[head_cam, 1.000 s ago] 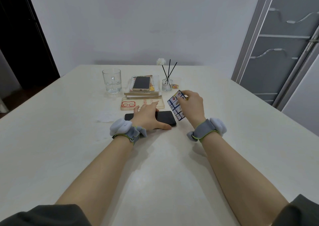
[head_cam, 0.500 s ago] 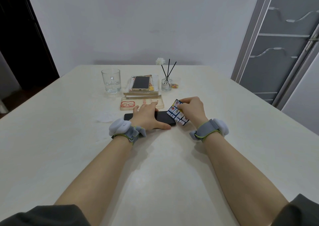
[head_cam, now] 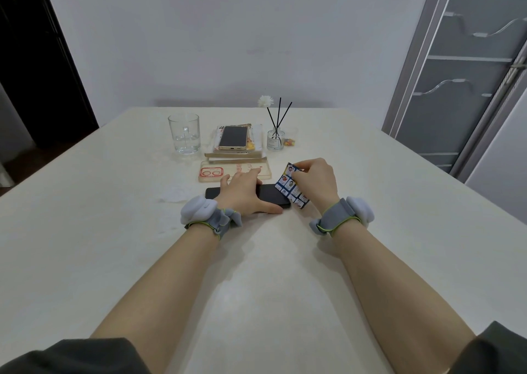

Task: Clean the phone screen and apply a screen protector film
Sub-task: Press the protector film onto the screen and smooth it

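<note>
Glossy black phone [head_cam: 269,195] flat, left hand [head_cam: 242,195] pressing straight-fingered, right hand [head_cam: 315,182] pinching blue card [head_cam: 288,186]

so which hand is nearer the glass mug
Left. The left hand rests on the black phone, right of the glass mug; the right hand, pinching a card, is farther right.
</note>
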The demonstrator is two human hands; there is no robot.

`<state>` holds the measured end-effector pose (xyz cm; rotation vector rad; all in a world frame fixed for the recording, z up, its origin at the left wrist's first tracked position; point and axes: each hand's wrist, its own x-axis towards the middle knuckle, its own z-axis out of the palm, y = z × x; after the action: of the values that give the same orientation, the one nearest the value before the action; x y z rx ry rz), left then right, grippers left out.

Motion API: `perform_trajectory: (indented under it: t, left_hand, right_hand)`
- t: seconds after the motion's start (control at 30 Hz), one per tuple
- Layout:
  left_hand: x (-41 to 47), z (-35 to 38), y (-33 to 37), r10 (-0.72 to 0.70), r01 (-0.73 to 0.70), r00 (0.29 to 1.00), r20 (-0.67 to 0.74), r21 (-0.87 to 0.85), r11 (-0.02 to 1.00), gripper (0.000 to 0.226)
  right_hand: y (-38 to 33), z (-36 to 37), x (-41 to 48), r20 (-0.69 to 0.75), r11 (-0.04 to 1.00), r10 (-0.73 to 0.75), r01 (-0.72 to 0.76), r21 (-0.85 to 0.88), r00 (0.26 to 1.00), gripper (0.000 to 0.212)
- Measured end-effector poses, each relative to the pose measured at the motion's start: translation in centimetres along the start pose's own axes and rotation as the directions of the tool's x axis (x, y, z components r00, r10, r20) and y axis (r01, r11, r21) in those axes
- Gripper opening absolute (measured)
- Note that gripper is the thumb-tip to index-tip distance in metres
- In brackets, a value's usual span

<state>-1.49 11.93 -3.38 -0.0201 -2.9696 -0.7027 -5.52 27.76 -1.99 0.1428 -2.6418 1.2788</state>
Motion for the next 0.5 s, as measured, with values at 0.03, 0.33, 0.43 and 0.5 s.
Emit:
perform_trajectory:
  t: [0.03,0.33,0.43,0.5]
  left_hand:
    - [-0.01,0.02,0.0,0.001,-0.001,1.0,0.0,0.0,1.0,0.108]
    - [-0.03,0.05,-0.02,0.003,-0.003,1.0,-0.003,-0.001,1.0,0.108]
    - [-0.05,0.02,-0.01,0.001,-0.001,1.0,0.001,-0.004,1.0,0.108]
    - [-0.05,0.0,0.0,0.0,0.0,1.0,0.002,-0.003,1.0,0.108]
  right_hand:
    - [-0.08,0.07,-0.05,-0.003,1.0,-0.002,0.002,0.0,1.0,0.034]
    - [-0.18,0.18,-0.04,0.008,1.0,0.01,-0.01,-0.001,1.0,0.033]
    - [0.05,-0.32,0.09,-0.019,0.999,0.04,-0.04,-0.014,0.999,0.032]
    - [-0.01,-0.3,0.02,-0.011,0.999,0.039,-0.039,-0.022,0.999,0.033]
